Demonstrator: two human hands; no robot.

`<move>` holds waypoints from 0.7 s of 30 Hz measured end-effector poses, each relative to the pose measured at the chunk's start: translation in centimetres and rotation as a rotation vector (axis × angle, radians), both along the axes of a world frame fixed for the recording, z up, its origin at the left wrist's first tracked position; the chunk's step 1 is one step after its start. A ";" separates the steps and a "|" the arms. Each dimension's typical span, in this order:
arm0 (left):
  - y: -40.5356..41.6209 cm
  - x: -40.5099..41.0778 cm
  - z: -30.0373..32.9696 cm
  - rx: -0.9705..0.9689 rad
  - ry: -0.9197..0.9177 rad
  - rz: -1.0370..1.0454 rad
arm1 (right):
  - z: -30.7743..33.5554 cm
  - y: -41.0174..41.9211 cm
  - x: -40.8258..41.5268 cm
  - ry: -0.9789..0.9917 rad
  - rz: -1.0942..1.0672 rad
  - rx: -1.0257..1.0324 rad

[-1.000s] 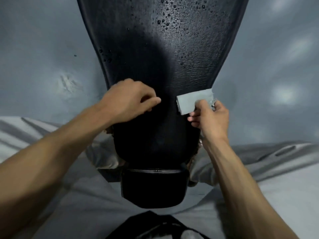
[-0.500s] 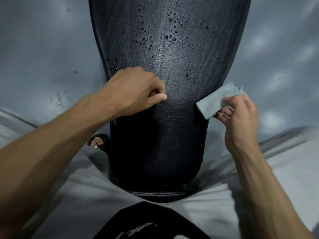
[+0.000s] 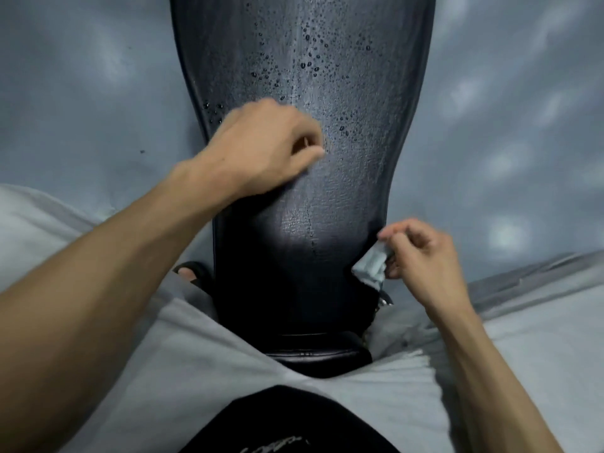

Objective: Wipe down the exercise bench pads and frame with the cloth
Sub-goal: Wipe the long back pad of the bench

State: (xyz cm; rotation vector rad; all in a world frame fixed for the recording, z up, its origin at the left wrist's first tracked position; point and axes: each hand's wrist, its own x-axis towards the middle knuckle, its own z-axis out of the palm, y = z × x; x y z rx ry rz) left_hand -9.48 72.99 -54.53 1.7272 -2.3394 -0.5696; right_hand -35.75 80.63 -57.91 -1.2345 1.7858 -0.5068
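Observation:
A long black bench pad [image 3: 327, 197] runs away from me, dotted with water drops on its far half. A shorter black seat pad [image 3: 318, 358] lies at its near end, between my legs. My left hand [image 3: 261, 148] hovers over the left part of the pad with its fingers curled and nothing in them. My right hand [image 3: 421, 253] pinches a small pale blue-grey cloth [image 3: 371, 268] at the pad's right edge, low down. The cloth hangs crumpled against the side of the pad. The bench frame is mostly hidden below the pads.
Grey floor [image 3: 81, 93] lies on both sides of the bench. My legs in light grey shorts [image 3: 183, 354] straddle the seat. A foot in a black sandal [image 3: 191, 276] stands just left of the pad. A bit of metal frame [image 3: 385, 300] shows under the cloth.
My right hand has carried the cloth down along the pad's right edge, toward me. My left hand has moved a little farther up the pad. The view has tilted.

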 end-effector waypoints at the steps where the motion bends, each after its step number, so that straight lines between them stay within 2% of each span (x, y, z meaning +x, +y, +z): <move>1: -0.1 0.8 0.4 -0.043 0.021 0.062 | -0.1 0.5 0.0 0.016 0.025 0.046; 4: -0.1 2.6 0.9 -0.048 0.095 0.120 | -0.7 2.1 0.8 -0.002 0.091 0.160; 8: 0.9 2.9 0.9 0.007 0.029 0.122 | -1.7 3.9 3.3 -0.039 0.134 0.258; 11: 1.1 3.0 1.0 0.013 0.031 0.108 | -1.8 4.1 5.7 -0.186 0.095 0.212; 15: 0.8 2.9 1.2 0.011 0.044 0.122 | -2.0 2.8 7.3 -0.261 -0.003 0.047; 21: 0.4 3.1 1.0 0.003 0.035 0.118 | -1.5 3.5 7.9 -0.315 -0.050 0.117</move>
